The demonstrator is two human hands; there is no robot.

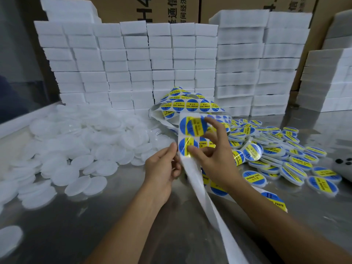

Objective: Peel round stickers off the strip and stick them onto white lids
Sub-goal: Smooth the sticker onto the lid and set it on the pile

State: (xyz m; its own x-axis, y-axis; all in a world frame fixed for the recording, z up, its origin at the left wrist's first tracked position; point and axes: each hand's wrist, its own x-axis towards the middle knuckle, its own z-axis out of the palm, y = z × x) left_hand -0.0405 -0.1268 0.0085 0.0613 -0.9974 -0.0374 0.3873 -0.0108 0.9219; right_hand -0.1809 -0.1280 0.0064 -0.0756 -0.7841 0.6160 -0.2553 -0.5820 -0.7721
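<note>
While the left hand (162, 169) pinches the edge of the sticker strip (190, 134) between thumb and fingers, the right hand (213, 155) has its thumb and fingers curled on a round blue and yellow sticker (195, 126), which looks partly lifted off the backing, though it's a bit blurry so hard to be sure. Strip is held up over the shiny metal surface (118, 216), with its bare white tail (209, 202) trailing down toward the camera. More of it lies bunched up just behind the strip. Left of the strip there's a big heap of plain white lids (80, 145). Right of the strip sits a pile of lids that already have stickers on (282, 153). Behind the strip, stacks of white foam blocks (133, 60) form a wall
</note>
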